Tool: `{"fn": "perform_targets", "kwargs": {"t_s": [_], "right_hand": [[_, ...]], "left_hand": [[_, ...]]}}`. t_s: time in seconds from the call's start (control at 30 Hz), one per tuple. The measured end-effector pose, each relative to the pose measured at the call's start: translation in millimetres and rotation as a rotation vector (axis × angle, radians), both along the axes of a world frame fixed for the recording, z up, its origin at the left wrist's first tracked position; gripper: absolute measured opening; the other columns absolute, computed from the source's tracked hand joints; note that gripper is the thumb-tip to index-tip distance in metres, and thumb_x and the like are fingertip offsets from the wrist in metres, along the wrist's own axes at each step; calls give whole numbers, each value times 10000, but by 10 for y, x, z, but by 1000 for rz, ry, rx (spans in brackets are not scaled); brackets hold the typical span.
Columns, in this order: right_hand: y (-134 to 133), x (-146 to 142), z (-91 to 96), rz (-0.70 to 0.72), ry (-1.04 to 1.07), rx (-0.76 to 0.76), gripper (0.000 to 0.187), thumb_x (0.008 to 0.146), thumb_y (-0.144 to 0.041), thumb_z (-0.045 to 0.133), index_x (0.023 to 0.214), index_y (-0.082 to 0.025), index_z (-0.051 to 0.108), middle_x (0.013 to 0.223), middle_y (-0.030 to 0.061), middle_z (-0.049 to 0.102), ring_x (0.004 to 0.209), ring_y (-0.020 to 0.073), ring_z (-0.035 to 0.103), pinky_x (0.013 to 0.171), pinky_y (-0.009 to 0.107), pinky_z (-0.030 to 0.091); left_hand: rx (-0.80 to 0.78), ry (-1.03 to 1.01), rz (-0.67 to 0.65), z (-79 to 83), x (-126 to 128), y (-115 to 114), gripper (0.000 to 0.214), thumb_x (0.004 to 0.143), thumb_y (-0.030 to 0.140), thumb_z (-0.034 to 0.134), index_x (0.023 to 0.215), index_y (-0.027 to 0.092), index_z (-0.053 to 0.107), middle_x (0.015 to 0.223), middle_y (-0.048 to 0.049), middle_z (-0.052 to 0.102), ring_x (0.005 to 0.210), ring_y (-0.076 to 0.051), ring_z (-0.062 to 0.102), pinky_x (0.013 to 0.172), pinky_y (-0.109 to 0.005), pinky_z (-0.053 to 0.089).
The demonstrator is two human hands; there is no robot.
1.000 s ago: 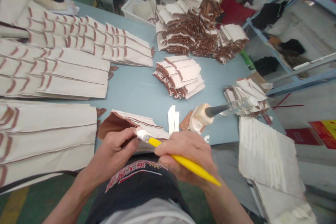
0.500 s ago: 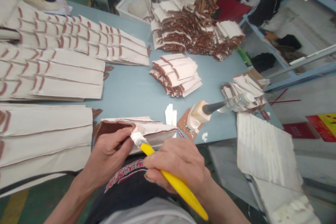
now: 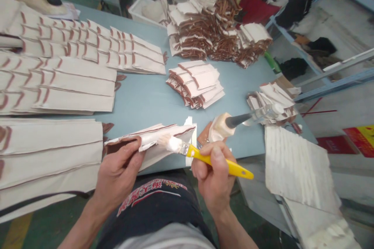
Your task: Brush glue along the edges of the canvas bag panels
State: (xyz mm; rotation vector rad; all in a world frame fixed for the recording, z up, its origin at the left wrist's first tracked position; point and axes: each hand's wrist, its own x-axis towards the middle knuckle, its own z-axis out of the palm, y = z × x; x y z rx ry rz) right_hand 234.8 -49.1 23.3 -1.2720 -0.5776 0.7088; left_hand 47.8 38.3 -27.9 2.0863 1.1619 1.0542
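My left hand (image 3: 121, 171) pinches the near edge of a white piece with brown trim (image 3: 157, 133), folded open so its brown inside shows, at the table's front edge. In my right hand (image 3: 214, 175) is a paintbrush (image 3: 201, 155) with a yellow handle, held level. White paste coats its bristles, which point left and are close above the piece; whether they touch it I cannot tell. Just beyond my right hand a pale container (image 3: 220, 126) with a dark-handled tool in it stands on a brown scrap (image 3: 204, 135). White strips (image 3: 189, 123) lie beside the piece.
Overlapping white pieces with brown edges (image 3: 78, 81) cover the table's left side. A small stack (image 3: 194, 83) lies mid-table, with tall piles (image 3: 204, 27) behind it. A white bin (image 3: 146, 9) stands at the back. Ridged white sheets (image 3: 298, 167) hang off the right, near a blue rack (image 3: 309, 42).
My right hand has turned over and moved right, swinging the brush from a steep slant to nearly level. The bristles have left my left fingertips. The piece's right end has lifted slightly.
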Motion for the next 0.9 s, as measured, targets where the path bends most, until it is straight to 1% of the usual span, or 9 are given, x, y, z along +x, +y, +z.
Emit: {"fn": "perform_targets", "kwargs": {"t_s": [0.1,0.2,0.33,0.37,0.43,0.5,0.57,0.73,0.9], "right_hand": [[71,-133,-44,-58,87,-30,460,1058,-615,647,813,-230,703,445,-115,482,347,74,416,387,172,391],[25,-271,-129,-37,36,-96,478,1043,-628,662,821,-209,722,452,-82,573,351,88,501,399,180,435],[-125,-288,-166,19,-64,-163,469,1040,-601,676,821,-190,732,437,-50,624,336,107,545,403,192,433],[-140,-267,-154,32,-59,-165,469,1041,-598,673,817,-189,728,432,-49,621,327,110,541,397,196,426],[-125,-226,-123,9,-27,-152,474,1038,-606,668,809,-193,713,426,-56,608,320,115,537,396,204,437],[-73,-213,-102,-70,15,-133,483,1031,-625,662,798,-202,692,419,-70,581,317,115,526,399,209,455],[-25,-243,-99,-103,60,-135,487,1022,-638,667,796,-206,678,420,-77,568,318,110,516,401,204,456],[-27,-314,-112,45,140,-151,491,1029,-636,667,804,-200,678,412,-71,570,307,100,495,402,194,453],[13,-1,-74,-17,45,-94,463,1030,-611,677,783,-219,672,417,-108,481,333,88,435,394,196,408]], "left_hand": [[42,28,45,-17,75,-64,219,1055,277,606,1069,222,818,980,-11,892,895,-214,850,868,-243,643],[52,48,102,-47,144,-110,228,1067,284,600,1071,194,810,989,-33,894,931,-226,855,914,-255,643],[72,58,72,-66,153,-114,236,1066,265,578,1068,201,805,873,-5,875,803,-213,840,795,-249,644],[51,63,62,-62,141,-108,237,1065,259,576,1082,208,806,887,-6,878,813,-216,842,802,-255,645],[-37,79,52,-48,110,-95,236,1065,255,584,1125,223,809,990,-22,895,920,-238,852,895,-284,648],[-144,91,37,-36,80,-82,235,1067,267,600,1165,244,812,1111,-34,896,1041,-260,846,991,-317,637],[-209,79,9,-41,62,-70,245,1065,292,606,1191,263,814,1169,-33,890,1091,-271,837,1023,-335,631],[-293,-18,3,-55,83,-34,281,1008,346,614,1162,229,818,1107,-75,899,998,-288,852,921,-345,653],[-592,-87,12,144,145,170,403,929,552,706,1068,202,850,1071,-95,892,987,-318,833,853,-335,660]]}}
